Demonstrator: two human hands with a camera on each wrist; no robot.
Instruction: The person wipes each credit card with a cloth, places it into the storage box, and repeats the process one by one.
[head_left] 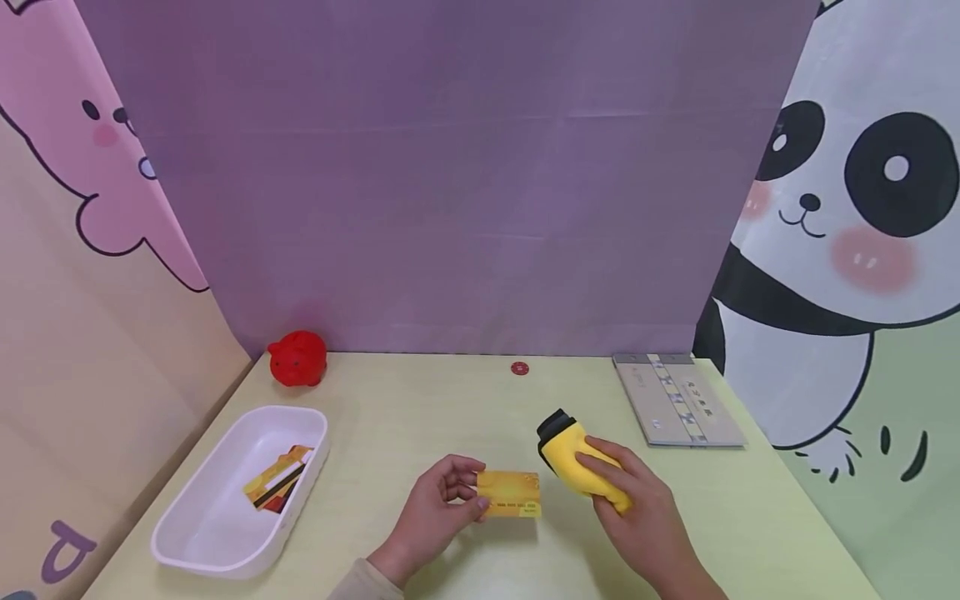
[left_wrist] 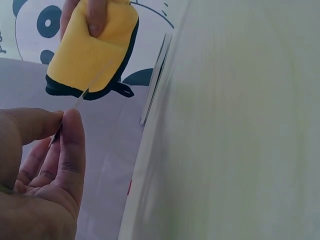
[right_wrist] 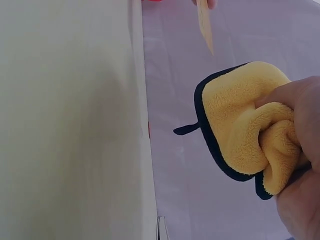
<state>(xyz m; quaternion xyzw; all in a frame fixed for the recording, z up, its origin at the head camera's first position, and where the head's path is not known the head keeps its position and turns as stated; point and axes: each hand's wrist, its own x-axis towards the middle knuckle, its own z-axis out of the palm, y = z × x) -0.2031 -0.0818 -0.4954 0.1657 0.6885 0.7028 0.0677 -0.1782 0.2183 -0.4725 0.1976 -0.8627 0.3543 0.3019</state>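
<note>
My left hand (head_left: 442, 507) pinches a gold bank card (head_left: 513, 492) by its left end, thumb in front and fingers behind. In the left wrist view the card (left_wrist: 79, 101) shows nearly edge-on. A folded yellow cloth (head_left: 577, 458) with black edging is gripped in my right hand (head_left: 645, 517), just right of the card. Up close in the right wrist view, the cloth (right_wrist: 245, 115) looks fluffy and bunched, with a small black loop on its edge. Card and cloth are both held up over the table, a small gap between them.
On the left stands a white plastic tray (head_left: 198, 500) with several cards (head_left: 277, 479) inside. Behind it sits a red piggy bank (head_left: 298, 358). A small red disc (head_left: 520, 367) lies near the table's back edge, and a grey booklet (head_left: 678, 400) lies at the back right.
</note>
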